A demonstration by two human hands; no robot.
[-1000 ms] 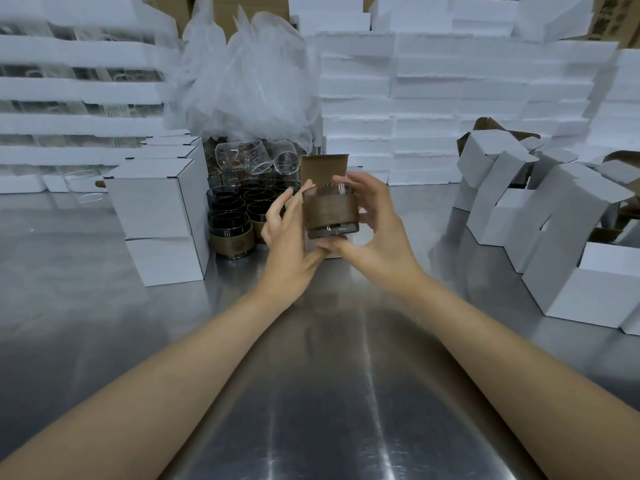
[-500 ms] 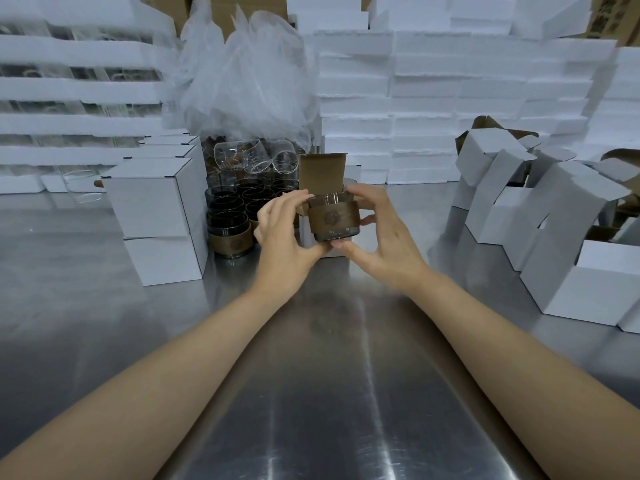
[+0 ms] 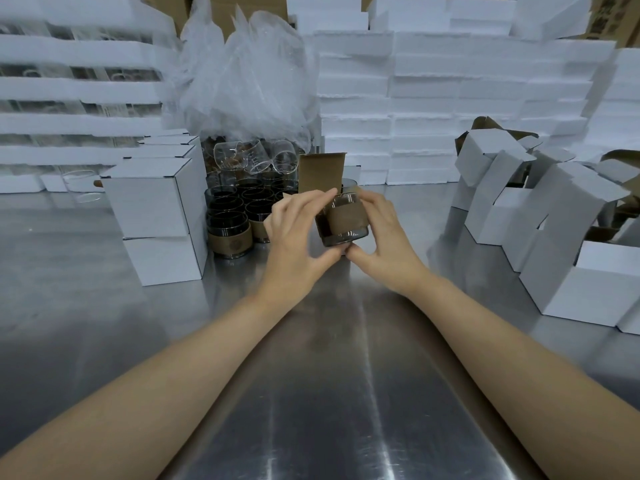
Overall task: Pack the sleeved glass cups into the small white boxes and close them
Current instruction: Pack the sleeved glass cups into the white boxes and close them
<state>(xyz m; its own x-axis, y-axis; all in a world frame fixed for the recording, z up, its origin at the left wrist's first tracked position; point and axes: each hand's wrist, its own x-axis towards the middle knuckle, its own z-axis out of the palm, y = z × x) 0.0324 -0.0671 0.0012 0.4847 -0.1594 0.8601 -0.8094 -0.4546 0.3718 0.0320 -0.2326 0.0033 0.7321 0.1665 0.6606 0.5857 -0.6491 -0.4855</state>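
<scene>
A glass cup (image 3: 344, 221) with a brown sleeve is held between both hands above the steel table, slightly tilted. My left hand (image 3: 299, 242) grips its left side, fingers curled over the rim. My right hand (image 3: 384, 237) grips its right side, thumb under the base. Right behind the cup stands an open small box (image 3: 322, 173) with its brown flap up; its body is mostly hidden by the hands. Several more sleeved cups (image 3: 230, 237) stand in a cluster to the left.
Closed white boxes (image 3: 156, 216) are stacked at the left of the steel table (image 3: 311, 393). Open, unfilled white boxes (image 3: 554, 237) crowd the right. Bare glasses (image 3: 256, 155) and a plastic bag (image 3: 249, 84) lie behind the cups. Foam trays (image 3: 450, 98) line the back.
Both hands carried the cup away from me and lower, close to the open box. The cup turned so its sleeve's plain side faces me.
</scene>
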